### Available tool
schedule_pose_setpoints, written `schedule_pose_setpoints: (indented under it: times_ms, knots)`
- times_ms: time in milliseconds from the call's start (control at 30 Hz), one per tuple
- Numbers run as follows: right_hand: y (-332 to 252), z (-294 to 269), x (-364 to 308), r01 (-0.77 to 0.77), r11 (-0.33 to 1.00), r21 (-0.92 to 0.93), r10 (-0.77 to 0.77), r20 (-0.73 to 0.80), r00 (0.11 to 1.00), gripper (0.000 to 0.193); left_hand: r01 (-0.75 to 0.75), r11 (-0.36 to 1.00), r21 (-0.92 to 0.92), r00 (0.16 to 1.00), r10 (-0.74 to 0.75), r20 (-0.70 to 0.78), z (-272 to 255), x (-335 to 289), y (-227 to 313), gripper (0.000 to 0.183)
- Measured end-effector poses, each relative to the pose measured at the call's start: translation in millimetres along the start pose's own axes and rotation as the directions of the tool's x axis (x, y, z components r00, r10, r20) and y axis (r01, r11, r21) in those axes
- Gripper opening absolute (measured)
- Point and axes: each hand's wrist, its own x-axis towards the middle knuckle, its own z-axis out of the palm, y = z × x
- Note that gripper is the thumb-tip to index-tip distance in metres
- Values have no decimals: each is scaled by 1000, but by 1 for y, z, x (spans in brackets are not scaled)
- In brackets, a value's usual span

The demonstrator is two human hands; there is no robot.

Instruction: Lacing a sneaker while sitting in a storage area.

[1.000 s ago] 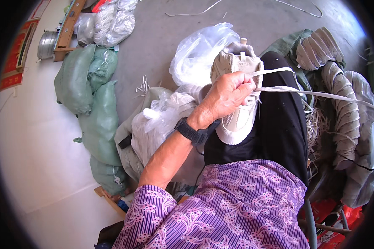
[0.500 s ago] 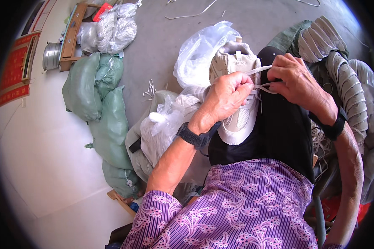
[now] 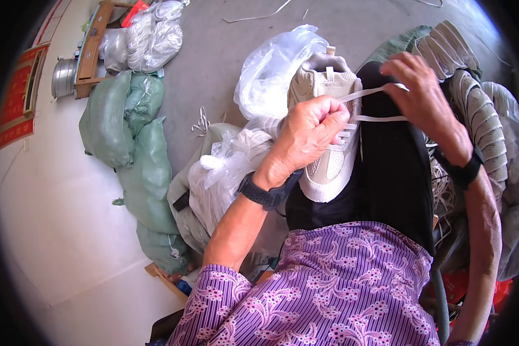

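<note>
The left hand (image 3: 305,130) is over the middle of a pale shoe (image 3: 339,158), with its thumb and fingers bent in and pressed together by the lace holes. I can't tell just what is pinched between them. The shoe lies under that hand and pokes out on its right side. The shoe's heel end is past the hand, far from the person's belly, and its toe is on the near side. The shoe sits on black pants (image 3: 386,190). Two bits of a flat, pale shoelace (image 3: 380,119) run from the shoe toward the right hand (image 3: 424,98), which is well to the right of the shoe. The right hand is a bit blurry, and its thumb and fingers are apart. The top bit of lace reaches its thumb, and the low bit goes just under the hand. A clear plastic bag (image 3: 268,75) is beyond the left hand. A ridged, pale stack (image 3: 481,130) is just to the right of the right wrist.
</note>
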Motion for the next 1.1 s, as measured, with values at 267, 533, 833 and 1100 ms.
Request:
schedule_pose_setpoints:
  times_ms: [267, 533, 833, 1100]
  knots:
    - [-34, -4, 22, 44, 998, 46, -51, 150, 987, 12, -76, 989, 126, 984, 95, -152, -30, 7, 23, 20]
    - [-68, -46, 4, -317, 800, 509, 130, 369, 920, 18, -296, 880, 372, 944, 210, 254, -4, 41, 23, 20]
    - [-64, -37, -7, -309, 804, 508, 141, 342, 929, 15, -281, 886, 369, 950, 204, 234, -2, 36, 19, 19]
    - [-42, -29, -22, -301, 852, 427, 186, 291, 939, 10, 182, 874, -451, 976, -217, -27, -30, 16, -4, 13]
